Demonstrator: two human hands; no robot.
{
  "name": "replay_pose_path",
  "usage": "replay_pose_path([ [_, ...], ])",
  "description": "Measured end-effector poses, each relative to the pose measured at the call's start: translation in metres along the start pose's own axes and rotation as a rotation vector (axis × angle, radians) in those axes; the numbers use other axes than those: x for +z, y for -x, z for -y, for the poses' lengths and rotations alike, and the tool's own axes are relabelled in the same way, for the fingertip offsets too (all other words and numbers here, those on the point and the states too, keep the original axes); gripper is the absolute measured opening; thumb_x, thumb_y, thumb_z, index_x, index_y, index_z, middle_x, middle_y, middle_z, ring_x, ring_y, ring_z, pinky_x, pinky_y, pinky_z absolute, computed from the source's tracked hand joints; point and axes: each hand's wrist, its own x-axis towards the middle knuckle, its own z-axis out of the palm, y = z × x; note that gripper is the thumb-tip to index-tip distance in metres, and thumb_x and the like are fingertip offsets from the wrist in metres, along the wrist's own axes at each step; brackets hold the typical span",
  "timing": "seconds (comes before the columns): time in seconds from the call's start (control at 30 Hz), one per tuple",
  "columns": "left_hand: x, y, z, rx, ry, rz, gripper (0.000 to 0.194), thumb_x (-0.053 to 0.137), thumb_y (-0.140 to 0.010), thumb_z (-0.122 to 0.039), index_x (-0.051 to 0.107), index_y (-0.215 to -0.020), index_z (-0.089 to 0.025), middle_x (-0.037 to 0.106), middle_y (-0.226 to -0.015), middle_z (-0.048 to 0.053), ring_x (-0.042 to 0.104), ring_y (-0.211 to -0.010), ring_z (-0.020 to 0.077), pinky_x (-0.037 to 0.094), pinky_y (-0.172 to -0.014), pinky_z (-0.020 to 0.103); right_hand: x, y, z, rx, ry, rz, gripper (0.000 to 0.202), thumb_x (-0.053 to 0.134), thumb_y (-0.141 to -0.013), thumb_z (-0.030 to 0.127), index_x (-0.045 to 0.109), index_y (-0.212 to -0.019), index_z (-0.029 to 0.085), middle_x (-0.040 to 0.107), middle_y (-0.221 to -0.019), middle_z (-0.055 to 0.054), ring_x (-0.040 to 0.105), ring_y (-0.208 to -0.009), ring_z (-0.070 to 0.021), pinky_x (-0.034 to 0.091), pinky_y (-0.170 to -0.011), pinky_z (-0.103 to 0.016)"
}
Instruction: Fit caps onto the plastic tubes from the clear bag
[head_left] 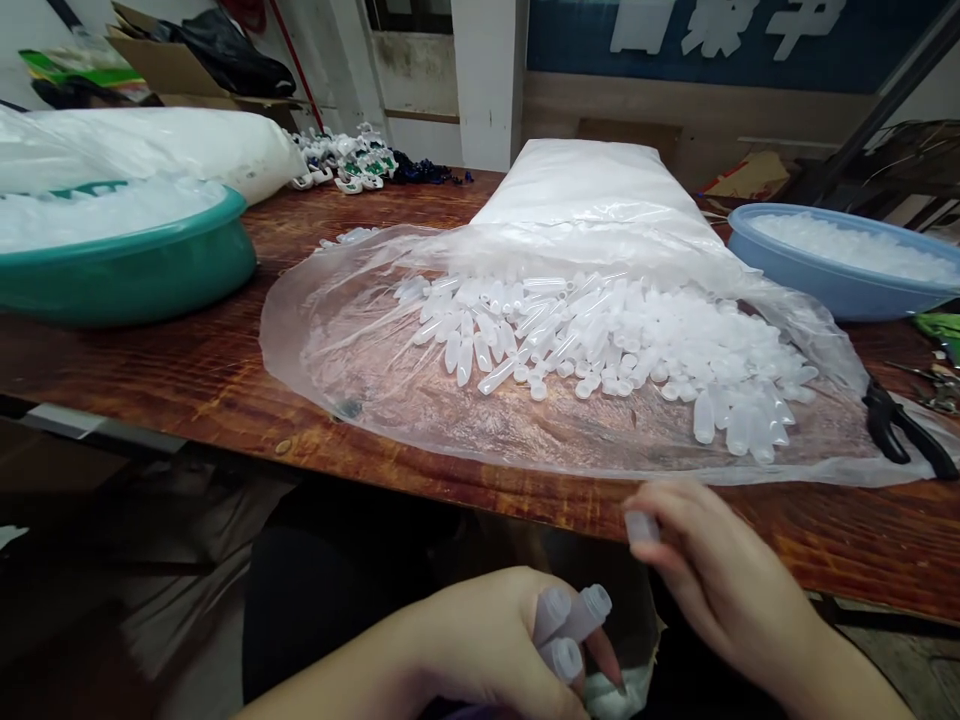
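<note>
My left hand (499, 635), low in the middle of the view, is closed around three translucent plastic tubes (581, 615) whose open threaded necks stick out past the fingers. Right of it, my right hand (716, 570) pinches a small translucent white plastic piece (641, 527) between thumb and fingers, just off the table's front edge. Whether that piece is a cap or the end of a tube, I cannot tell. Beyond both hands, a heap of small translucent plastic parts (660, 335), some long and pointed, others short, lies on a clear plastic bag (450, 440).
A large stuffed white bag (592, 185) lies behind the heap on the wooden table (225, 390). Full basins flank it, one green (135, 280) and one blue (832, 280). Black-handled scissors or pliers (904, 430) rest at the right edge. Below my left hand is a pale bag (619, 695).
</note>
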Motion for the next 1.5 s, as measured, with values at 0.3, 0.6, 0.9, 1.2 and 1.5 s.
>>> replay_pose_path([
  [0.3,0.005,0.005,-0.008,0.061,-0.127,0.014,0.011,0.060,-0.056,-0.016,0.056,-0.067,-0.015,0.040,-0.053,-0.009,0.033,-0.045,0.0035,0.027,-0.041,0.015,0.024,0.031,0.019,0.037,-0.273,-0.032,0.027,0.047,-0.089,0.018,0.047,-0.115,0.023,0.060,-0.100,-0.008,0.062,-0.090,-0.0170,0.053,-0.076,-0.023],
  [0.6,0.006,0.008,-0.011,0.049,-0.251,-0.033,0.017,0.051,-0.051,-0.003,0.048,-0.062,-0.016,0.038,-0.052,-0.009,0.032,-0.046,0.0043,0.026,-0.040,0.013,0.024,0.034,0.029,0.159,-0.565,-0.008,0.034,0.053,-0.086,0.014,0.054,-0.116,0.029,0.061,-0.096,-0.005,0.064,-0.084,-0.0141,0.054,-0.070,-0.018],
  [0.9,0.005,0.012,-0.014,-0.061,-0.506,-0.107,0.016,0.051,-0.050,-0.009,0.044,-0.059,-0.019,0.036,-0.050,-0.009,0.031,-0.043,0.0057,0.023,-0.035,0.014,0.014,0.032,0.020,0.086,-0.423,0.251,0.019,0.058,-0.087,0.025,0.058,-0.106,0.026,0.069,-0.090,0.000,0.065,-0.077,-0.0117,0.051,-0.068,-0.016],
  [1.2,0.009,0.007,0.000,-0.028,-0.724,-0.292,0.024,0.043,-0.054,-0.008,0.054,-0.072,-0.020,0.051,-0.060,-0.006,0.044,-0.050,0.0085,0.028,-0.038,0.015,0.049,0.044,0.025,0.454,-0.139,0.257,0.061,0.022,-0.092,0.056,0.045,-0.049,0.019,0.047,-0.046,0.002,0.048,-0.044,-0.0105,0.036,-0.042,-0.020],
  [1.5,0.010,0.002,0.002,0.062,-0.828,-0.363,0.027,0.044,-0.061,-0.008,0.059,-0.079,-0.020,0.064,-0.076,-0.002,0.058,-0.064,0.0142,0.040,-0.054,0.019,0.041,0.055,0.022,0.497,-0.390,0.356,0.028,0.039,-0.092,0.035,0.064,-0.097,0.024,0.066,-0.082,-0.004,0.063,-0.074,-0.0163,0.051,-0.069,-0.024],
])
